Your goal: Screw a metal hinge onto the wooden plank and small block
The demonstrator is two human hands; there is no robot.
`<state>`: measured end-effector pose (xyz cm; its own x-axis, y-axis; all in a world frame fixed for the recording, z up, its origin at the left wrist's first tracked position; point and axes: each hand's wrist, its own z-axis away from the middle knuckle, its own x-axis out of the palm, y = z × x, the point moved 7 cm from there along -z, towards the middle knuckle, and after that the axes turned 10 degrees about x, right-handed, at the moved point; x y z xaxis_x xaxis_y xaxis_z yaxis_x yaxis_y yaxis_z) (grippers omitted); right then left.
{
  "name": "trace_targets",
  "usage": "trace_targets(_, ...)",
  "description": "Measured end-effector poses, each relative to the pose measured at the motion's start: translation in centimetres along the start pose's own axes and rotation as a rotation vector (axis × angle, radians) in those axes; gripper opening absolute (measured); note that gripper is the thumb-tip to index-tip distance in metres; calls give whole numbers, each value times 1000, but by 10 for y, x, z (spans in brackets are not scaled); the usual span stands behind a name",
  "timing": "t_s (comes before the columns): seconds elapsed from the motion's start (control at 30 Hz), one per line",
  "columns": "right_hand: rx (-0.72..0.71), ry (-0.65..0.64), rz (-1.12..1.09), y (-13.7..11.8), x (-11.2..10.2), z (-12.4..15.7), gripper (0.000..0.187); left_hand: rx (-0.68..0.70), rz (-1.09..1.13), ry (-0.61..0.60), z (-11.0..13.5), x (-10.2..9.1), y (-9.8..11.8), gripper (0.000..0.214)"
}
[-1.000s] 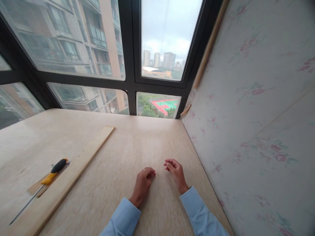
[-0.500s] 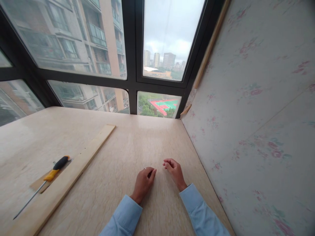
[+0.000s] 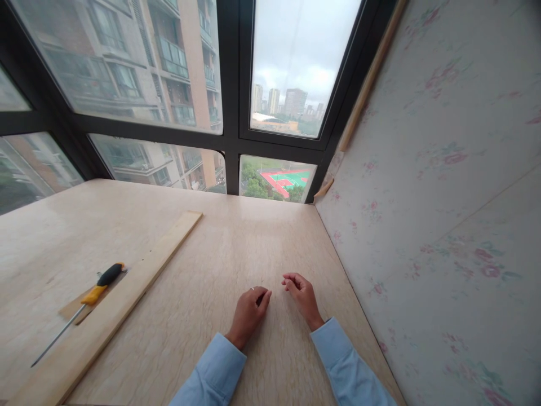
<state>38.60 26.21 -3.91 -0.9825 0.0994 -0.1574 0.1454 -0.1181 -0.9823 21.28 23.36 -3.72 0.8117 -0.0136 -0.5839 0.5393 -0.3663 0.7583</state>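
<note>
1. wooden board is lying left of both hands on the window ledge; left hand is sitting nearer to it, well apart.
2. board's long axis is running diagonally, from the near left corner toward the far edge, stopping short of the window frame.
3. screwdriver is lying just left of the board, tip pointing toward the near left corner, handle over a flat brown piece.
4. right hand is sitting nearer the ledge's right edge, by the wall.
5. both hands are facing each other, apart, fingers loosely bent; nothing is showing in either, cannot tell if fully closed.
6. no container is showing.
</note>
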Motion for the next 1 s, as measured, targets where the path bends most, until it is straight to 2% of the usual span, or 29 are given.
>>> trace_targets(0.27, 10, 1, -2, 3, -1, -1, 38, 1, 5, -2, 0, 1, -2, 34)
trace_targets(0.47, -20, -106, 128, -2, 10, 10, 30, 0, 55, 33, 1, -2, 2, 30)
trace_targets(0.7, -95, -254, 235, -7, 27, 23, 33, 113, 365, 189, 4, -11, 14, 27)
trace_targets(0.8, -126, -293, 233, -8, 32, 26, 34, 180, 455, 173, 5, -9, 21, 29)
trace_targets(1.0, -93, -233, 238, -6, 29, 29, 38, 209, 458, 112, 7, -4, 23, 32)
